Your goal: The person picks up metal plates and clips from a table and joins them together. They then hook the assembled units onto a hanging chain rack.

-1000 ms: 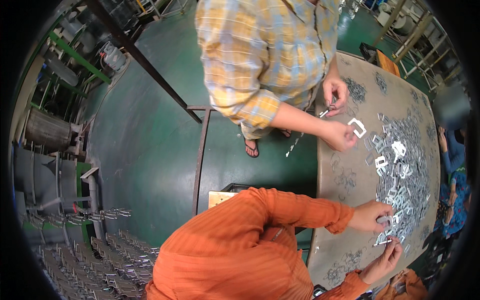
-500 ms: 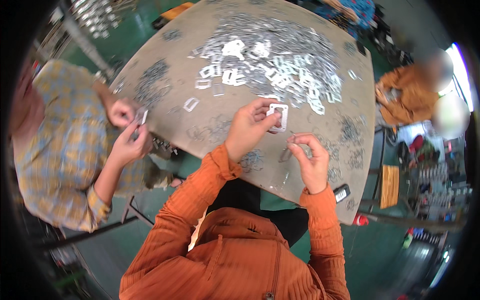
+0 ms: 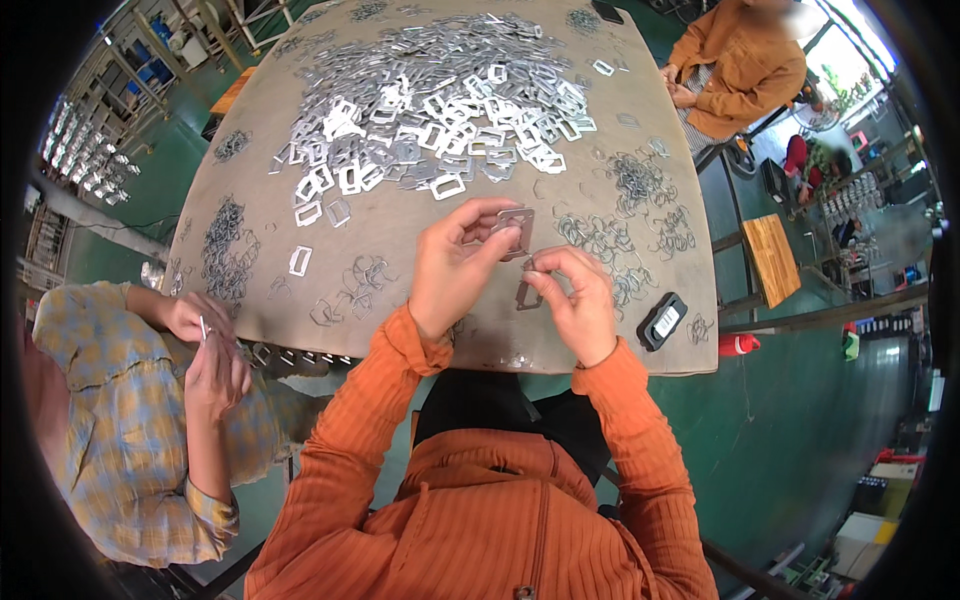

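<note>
My left hand (image 3: 452, 262) is closed on a flat metal frame plate (image 3: 515, 217), gripping it between thumb and fingers above the table's near part. Just to its right, my right hand (image 3: 578, 305) pinches a small bent wire piece, mostly covered by the fingertips, against the plate's lower edge. Whether the wire sits in a hole of the plate is too small to tell. Below the fingertips a dark frame-like shape (image 3: 528, 296) shows; I cannot tell whether it hangs from the hand or lies on the table. Loose bent wires (image 3: 367, 283) lie left of my hands.
A large heap of metal frame plates (image 3: 440, 110) covers the table's (image 3: 480, 345) far middle. More bent wires (image 3: 600, 240) lie right, near a black box-shaped object (image 3: 662, 321). One co-worker (image 3: 120, 400) sits at the left, another (image 3: 745, 75) at the far right.
My view has turned, so the table sits differently. My right hand has come up to the plate with the wire; before, the two were apart. The plate is now tilted more edge-on.
</note>
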A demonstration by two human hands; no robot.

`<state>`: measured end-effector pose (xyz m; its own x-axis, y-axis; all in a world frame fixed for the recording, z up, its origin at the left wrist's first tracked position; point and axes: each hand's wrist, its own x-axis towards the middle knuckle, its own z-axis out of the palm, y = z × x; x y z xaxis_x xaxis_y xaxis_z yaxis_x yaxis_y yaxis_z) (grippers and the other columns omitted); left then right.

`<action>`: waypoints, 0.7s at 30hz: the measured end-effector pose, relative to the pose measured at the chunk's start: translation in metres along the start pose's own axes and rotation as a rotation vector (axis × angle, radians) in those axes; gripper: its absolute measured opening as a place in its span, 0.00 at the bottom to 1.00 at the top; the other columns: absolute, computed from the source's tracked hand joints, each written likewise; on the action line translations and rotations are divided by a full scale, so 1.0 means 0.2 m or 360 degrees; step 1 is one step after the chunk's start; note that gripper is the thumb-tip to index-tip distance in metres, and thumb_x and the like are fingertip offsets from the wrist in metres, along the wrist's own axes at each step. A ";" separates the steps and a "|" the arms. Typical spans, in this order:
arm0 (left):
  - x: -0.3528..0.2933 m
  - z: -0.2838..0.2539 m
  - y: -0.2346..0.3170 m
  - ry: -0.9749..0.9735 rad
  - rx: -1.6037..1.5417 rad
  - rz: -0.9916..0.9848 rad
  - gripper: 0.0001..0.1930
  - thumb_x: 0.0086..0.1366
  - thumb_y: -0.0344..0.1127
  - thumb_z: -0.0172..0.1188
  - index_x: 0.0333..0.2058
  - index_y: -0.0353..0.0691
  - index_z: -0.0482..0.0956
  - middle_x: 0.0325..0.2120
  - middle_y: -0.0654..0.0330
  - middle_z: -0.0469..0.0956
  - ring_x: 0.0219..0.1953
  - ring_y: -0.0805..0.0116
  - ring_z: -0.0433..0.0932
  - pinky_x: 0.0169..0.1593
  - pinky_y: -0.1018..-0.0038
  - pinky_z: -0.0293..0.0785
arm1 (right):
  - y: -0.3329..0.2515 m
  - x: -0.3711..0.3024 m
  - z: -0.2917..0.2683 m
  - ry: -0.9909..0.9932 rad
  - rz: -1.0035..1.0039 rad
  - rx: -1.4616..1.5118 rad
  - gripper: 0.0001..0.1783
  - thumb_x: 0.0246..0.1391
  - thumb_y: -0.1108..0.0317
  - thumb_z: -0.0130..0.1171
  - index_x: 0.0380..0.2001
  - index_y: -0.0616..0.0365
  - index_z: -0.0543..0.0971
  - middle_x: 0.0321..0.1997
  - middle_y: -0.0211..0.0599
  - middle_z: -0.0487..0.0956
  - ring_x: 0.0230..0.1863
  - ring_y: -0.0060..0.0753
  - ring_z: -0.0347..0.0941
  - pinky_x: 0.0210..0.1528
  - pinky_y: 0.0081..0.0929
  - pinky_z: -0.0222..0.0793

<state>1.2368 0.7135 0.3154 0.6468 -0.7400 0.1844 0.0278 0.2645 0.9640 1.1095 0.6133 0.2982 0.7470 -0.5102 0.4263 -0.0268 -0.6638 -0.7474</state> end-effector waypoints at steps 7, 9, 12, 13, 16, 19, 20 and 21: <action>-0.01 -0.08 -0.08 0.0044 0.0095 -0.0117 0.13 0.59 0.24 0.56 0.43 0.30 0.72 0.33 0.59 0.77 0.33 0.76 0.76 0.37 0.80 0.74 | 0.06 -0.02 0.12 0.0009 -0.0072 -0.0197 0.05 0.46 0.70 0.59 0.26 0.54 0.73 0.28 0.27 0.75 0.32 0.34 0.72 0.53 0.41 0.55; 0.00 -0.10 -0.09 0.0100 -0.0003 -0.0167 0.13 0.59 0.24 0.55 0.43 0.30 0.72 0.34 0.59 0.77 0.33 0.76 0.76 0.37 0.80 0.74 | 0.06 -0.01 0.13 0.0010 -0.0099 -0.0234 0.05 0.46 0.71 0.59 0.26 0.54 0.73 0.28 0.27 0.75 0.32 0.34 0.72 0.54 0.42 0.55; 0.01 -0.12 -0.11 0.0061 -0.0010 -0.0193 0.12 0.59 0.24 0.55 0.43 0.29 0.72 0.33 0.59 0.76 0.33 0.76 0.76 0.37 0.80 0.74 | 0.07 0.00 0.15 -0.0029 -0.0098 -0.0248 0.05 0.45 0.71 0.59 0.26 0.54 0.73 0.28 0.27 0.75 0.32 0.33 0.72 0.54 0.43 0.54; 0.01 -0.12 -0.11 0.0069 0.0018 -0.0157 0.12 0.59 0.24 0.55 0.43 0.30 0.72 0.33 0.59 0.76 0.33 0.76 0.76 0.38 0.80 0.74 | 0.07 0.01 0.15 -0.0047 -0.0091 -0.0250 0.05 0.45 0.71 0.59 0.26 0.54 0.73 0.28 0.27 0.75 0.32 0.33 0.72 0.54 0.44 0.54; 0.01 -0.11 -0.12 0.0074 0.0040 -0.0111 0.12 0.59 0.23 0.55 0.43 0.30 0.72 0.34 0.59 0.76 0.34 0.76 0.76 0.38 0.79 0.74 | 0.08 0.02 0.14 -0.0023 -0.0156 -0.0347 0.05 0.45 0.71 0.59 0.26 0.54 0.73 0.27 0.27 0.75 0.32 0.32 0.72 0.55 0.45 0.54; 0.03 -0.13 -0.13 0.0062 -0.0087 -0.0219 0.12 0.59 0.23 0.55 0.43 0.31 0.72 0.34 0.58 0.76 0.34 0.75 0.76 0.39 0.78 0.74 | 0.08 0.03 0.13 -0.0017 -0.0189 -0.0412 0.05 0.45 0.70 0.59 0.26 0.54 0.73 0.27 0.27 0.75 0.32 0.32 0.72 0.55 0.45 0.53; 0.04 -0.13 -0.13 0.0071 -0.0149 -0.0277 0.12 0.59 0.23 0.56 0.43 0.31 0.72 0.35 0.58 0.76 0.35 0.75 0.76 0.40 0.78 0.74 | 0.07 0.03 0.14 -0.0005 -0.0164 -0.0400 0.05 0.45 0.70 0.59 0.26 0.54 0.73 0.27 0.27 0.75 0.32 0.32 0.72 0.55 0.45 0.53; 0.04 -0.14 -0.13 0.0083 -0.0207 -0.0336 0.12 0.59 0.22 0.56 0.43 0.31 0.72 0.35 0.57 0.76 0.35 0.74 0.76 0.41 0.78 0.74 | 0.07 0.03 0.15 0.0006 -0.0137 -0.0384 0.04 0.45 0.70 0.59 0.26 0.54 0.73 0.27 0.28 0.75 0.32 0.33 0.72 0.55 0.45 0.53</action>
<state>1.2629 0.7191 0.2869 0.6543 -0.7555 -0.0320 0.2625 0.1872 0.9466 1.1338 0.6170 0.2747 0.7507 -0.4480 0.4856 -0.1214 -0.8160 -0.5651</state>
